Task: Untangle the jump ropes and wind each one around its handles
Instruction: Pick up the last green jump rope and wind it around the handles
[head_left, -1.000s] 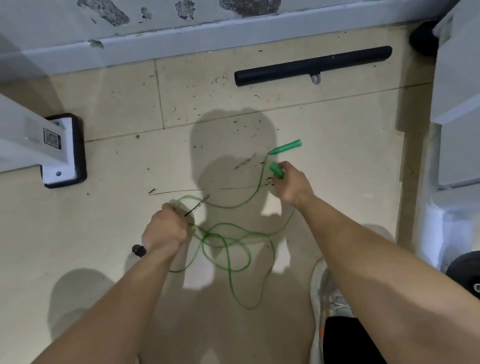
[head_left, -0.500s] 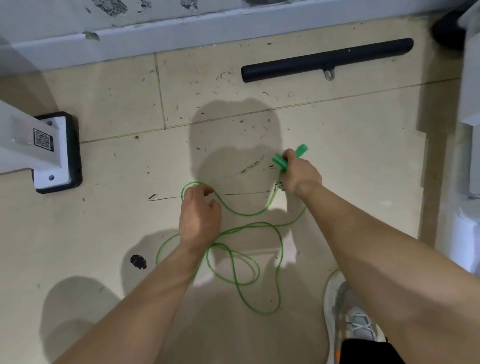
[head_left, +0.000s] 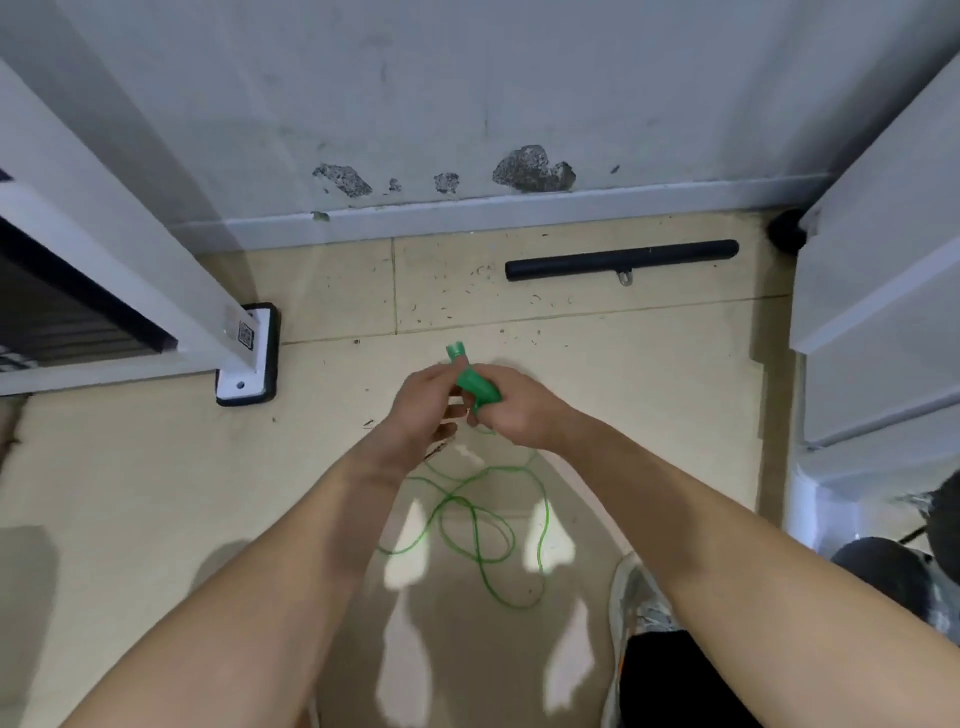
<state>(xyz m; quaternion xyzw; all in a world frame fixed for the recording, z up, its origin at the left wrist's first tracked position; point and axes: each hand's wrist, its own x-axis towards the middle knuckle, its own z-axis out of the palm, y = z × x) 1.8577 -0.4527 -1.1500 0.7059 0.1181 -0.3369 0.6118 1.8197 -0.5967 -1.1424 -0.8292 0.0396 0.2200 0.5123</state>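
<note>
Right hand (head_left: 519, 410): fingers curled tight round the green handles (head_left: 475, 387), one tip poking out above the knuckles.
Left hand (head_left: 421, 410): fingertips right up against the handles; grip blurred, can't tell.
Green rope (head_left: 478, 519): trailing below both hands, loose loops on the floor (head_left: 156, 467).

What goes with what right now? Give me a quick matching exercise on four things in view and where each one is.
Things:
1. green handles
2. green cord
3. black bar
4. grey shoe

Places:
A. lying on the floor along the foot of the wall
B. gripped in the right hand
C. looped loose on the floor below the hands
D. low on the right, nearest the person

Pairs: 1-B, 2-C, 3-A, 4-D
</note>
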